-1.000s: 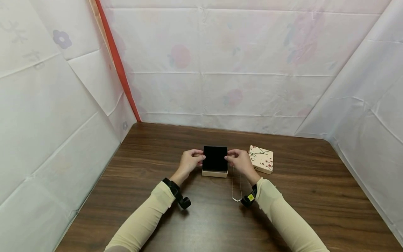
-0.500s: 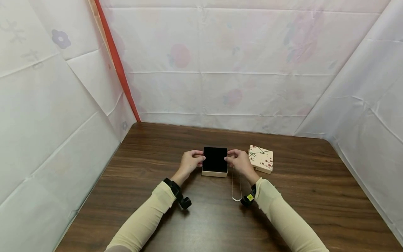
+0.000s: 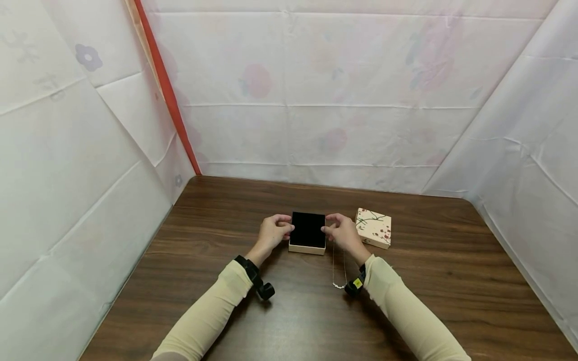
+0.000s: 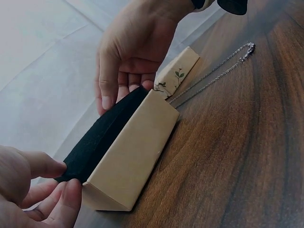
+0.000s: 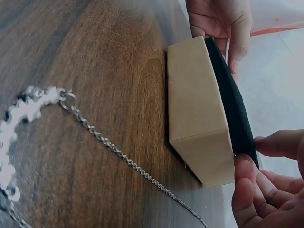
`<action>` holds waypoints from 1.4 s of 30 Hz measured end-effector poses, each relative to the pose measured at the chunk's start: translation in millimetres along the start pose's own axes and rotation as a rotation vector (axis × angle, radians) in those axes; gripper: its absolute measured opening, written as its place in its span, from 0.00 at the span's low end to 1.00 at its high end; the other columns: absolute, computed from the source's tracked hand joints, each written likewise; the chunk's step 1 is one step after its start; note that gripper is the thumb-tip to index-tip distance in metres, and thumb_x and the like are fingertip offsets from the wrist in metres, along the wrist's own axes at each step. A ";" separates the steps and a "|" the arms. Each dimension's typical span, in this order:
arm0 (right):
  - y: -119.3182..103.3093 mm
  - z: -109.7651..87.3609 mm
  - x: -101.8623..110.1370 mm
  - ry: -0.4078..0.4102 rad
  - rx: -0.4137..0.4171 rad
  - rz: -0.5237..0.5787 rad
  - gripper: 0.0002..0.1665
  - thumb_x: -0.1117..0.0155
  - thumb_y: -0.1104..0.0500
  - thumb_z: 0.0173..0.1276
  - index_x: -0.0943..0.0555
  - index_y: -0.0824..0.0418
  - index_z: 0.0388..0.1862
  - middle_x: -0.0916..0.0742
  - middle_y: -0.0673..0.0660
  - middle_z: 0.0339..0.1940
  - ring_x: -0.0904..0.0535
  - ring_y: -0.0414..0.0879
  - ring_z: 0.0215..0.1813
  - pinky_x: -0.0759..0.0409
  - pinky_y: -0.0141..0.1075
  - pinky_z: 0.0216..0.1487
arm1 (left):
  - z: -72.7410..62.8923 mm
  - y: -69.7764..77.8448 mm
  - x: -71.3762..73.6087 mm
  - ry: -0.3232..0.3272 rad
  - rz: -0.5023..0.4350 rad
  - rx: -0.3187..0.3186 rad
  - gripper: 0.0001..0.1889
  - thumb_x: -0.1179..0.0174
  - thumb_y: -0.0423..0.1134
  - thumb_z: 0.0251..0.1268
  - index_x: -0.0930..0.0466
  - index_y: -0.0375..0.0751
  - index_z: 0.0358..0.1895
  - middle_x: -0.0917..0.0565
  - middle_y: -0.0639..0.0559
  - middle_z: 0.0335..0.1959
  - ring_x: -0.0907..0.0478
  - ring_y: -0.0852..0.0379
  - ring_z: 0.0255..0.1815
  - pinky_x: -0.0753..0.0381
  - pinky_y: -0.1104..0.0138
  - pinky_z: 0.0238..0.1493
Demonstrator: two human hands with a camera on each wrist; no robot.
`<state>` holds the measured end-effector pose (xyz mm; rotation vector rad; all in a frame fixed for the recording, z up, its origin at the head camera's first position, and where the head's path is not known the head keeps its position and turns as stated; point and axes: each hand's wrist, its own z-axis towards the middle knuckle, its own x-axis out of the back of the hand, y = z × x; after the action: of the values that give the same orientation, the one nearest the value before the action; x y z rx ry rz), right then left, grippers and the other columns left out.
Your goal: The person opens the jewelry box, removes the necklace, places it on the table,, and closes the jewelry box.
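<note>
A black foam pad (image 3: 308, 229) sits tilted in the shallow cream box base (image 3: 307, 249); its near edge is down at the box wall and its far edge stands higher. My left hand (image 3: 272, 230) pinches the pad's left side between thumb and fingers. On the opposite side, my right hand (image 3: 343, 232) pinches the pad's right edge. Both wrist views show a dark wedge of the pad above the box wall (image 5: 194, 90). Just right of the box, a silver chain necklace (image 5: 124, 158) lies on the table, its upper end hidden under my right hand.
The box lid (image 3: 374, 226), cream with red blossoms and green stems, lies right of my right hand. Dark wood-grain tabletop (image 3: 217, 210) surrounds everything. White printed cloth (image 3: 289, 130) walls the back and sides. Each wrist wears a black camera band (image 3: 255, 276).
The pad's far edge has sunk slightly, and less of a gap shows at the near box wall. Both hands keep their grip and have barely moved.
</note>
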<state>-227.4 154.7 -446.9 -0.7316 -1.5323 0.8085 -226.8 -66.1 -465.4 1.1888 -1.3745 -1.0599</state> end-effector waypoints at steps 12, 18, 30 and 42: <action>1.3 -0.5 -2.1 0.009 0.047 -0.036 0.19 0.33 0.62 0.65 0.21 0.66 0.54 0.16 0.55 0.20 0.19 0.53 0.24 0.31 0.33 0.22 | 0.0 -0.1 -2.1 0.013 0.058 -0.021 0.14 0.35 0.28 0.60 0.17 0.36 0.50 0.15 0.45 0.34 0.19 0.61 0.27 0.16 0.68 0.31; 2.2 0.5 -3.4 0.010 0.061 -0.065 0.17 0.33 0.61 0.65 0.19 0.64 0.52 0.15 0.55 0.22 0.19 0.52 0.24 0.30 0.33 0.22 | 1.5 -1.9 -2.2 0.018 0.082 -0.039 0.14 0.35 0.28 0.59 0.17 0.36 0.50 0.14 0.46 0.33 0.20 0.62 0.26 0.17 0.69 0.30; 2.9 -1.9 -6.1 -0.005 0.121 -0.155 0.19 0.32 0.57 0.65 0.18 0.60 0.54 0.14 0.54 0.30 0.19 0.45 0.27 0.23 0.35 0.30 | 2.5 -7.2 -0.2 0.008 0.449 -0.236 0.16 0.33 0.36 0.62 0.18 0.41 0.53 0.17 0.47 0.43 0.17 0.53 0.40 0.20 0.60 0.46; 3.0 -3.3 -8.5 -0.035 0.213 -0.290 0.30 0.29 0.53 0.62 0.21 0.60 0.63 0.19 0.55 0.32 0.23 0.45 0.33 0.26 0.37 0.33 | -1.5 -0.8 0.6 -0.087 0.687 -0.433 0.16 0.36 0.33 0.63 0.17 0.40 0.55 0.26 0.43 0.66 0.36 0.41 0.70 0.30 0.47 0.64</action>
<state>-223.1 149.7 -453.9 -0.3308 -1.5118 0.7536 -225.2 -66.8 -465.9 0.3095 -1.3768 -0.8447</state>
